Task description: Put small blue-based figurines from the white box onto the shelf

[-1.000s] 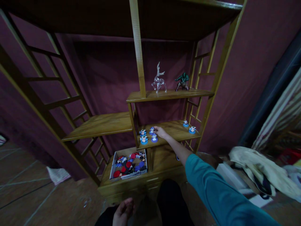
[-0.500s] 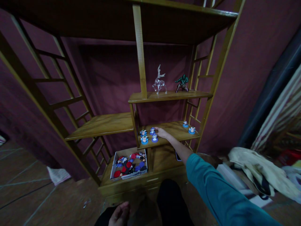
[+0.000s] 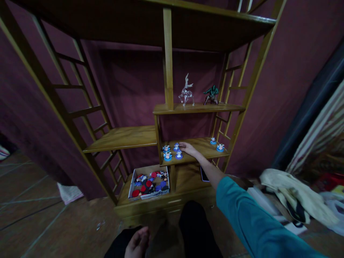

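Observation:
On the lower right shelf (image 3: pixel 199 154), my right hand (image 3: pixel 188 148) reaches in beside a small purple-based figurine (image 3: pixel 176 147). Its fingers are stretched out and slightly apart, just right of that figurine, with nothing seen between them. A second purple figurine (image 3: pixel 178 154) stands in front. Left of these are two blue-based figurines, one behind (image 3: pixel 166 148) and one in front (image 3: pixel 167 156). Two more blue-based ones stand at the shelf's right end, a rear one (image 3: pixel 213 141) and a front one (image 3: pixel 220 147). My left hand (image 3: pixel 138 243) rests low by my knee, fingers curled, no object visible in it.
A white box (image 3: pixel 131 186) of jumbled red, blue and black figurines sits on the bottom level. A clear deer ornament (image 3: pixel 186 94) and a dark green figure (image 3: pixel 212 95) stand on the shelf above. A phone-like object (image 3: pixel 204 175) lies lower right; cream cloth (image 3: pixel 285 190) lies beyond.
My right hand has eased off the rear purple figurine, its fingers loosening. The figurines keep their places on the shelf. The view has shifted slightly; my left hand stays low.

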Demonstrator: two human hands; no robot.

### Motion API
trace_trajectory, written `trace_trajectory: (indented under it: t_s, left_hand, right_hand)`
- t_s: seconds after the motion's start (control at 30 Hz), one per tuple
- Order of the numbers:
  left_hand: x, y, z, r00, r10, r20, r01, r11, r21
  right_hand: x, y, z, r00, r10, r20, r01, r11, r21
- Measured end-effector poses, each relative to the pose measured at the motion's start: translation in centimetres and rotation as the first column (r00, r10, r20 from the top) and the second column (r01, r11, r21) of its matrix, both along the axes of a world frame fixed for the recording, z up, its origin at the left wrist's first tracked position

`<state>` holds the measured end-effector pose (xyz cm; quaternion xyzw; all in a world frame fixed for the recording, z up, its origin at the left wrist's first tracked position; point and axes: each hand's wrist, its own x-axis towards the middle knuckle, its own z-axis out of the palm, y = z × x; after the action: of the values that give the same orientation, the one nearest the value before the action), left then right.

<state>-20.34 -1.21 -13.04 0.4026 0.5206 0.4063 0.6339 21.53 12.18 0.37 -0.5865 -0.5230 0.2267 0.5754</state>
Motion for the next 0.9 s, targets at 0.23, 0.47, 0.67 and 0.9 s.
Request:
trace_trajectory:
  t_s: [0.23, 0.47, 0.67, 0.9]
  left_hand:
    - [0.4, -0.2, -0.2, 0.99, -0.052, 0.128, 0.062, 0.995, -0.075]
    - [2.1, -1.2, -0.5, 0.979, -0.13, 0.154, 0.135, 0.991, -0.023]
    - [1.8, -0.7, -0.8, 0.981, -0.144, 0.131, 0.143, 0.99, 0.018]
    - [1.7, 5.8, -0.7, 0.985, -0.071, 0.156, 0.066, 0.997, 0.039]
  right_hand:
    - [-2.3, -9.8, -2.3, 0.969, -0.231, -0.084, 0.243, 0.951, 0.19]
    - [-9.8, -18.4, -9.6, 0.983, -0.166, -0.084, 0.162, 0.986, -0.045]
    - [-13.8, -19.0, -13.2, 0.988, -0.116, -0.105, 0.099, 0.982, -0.159]
    - [-16.4, -15.1, -15.3, 0.988, 0.041, -0.147, -0.073, 0.973, -0.219]
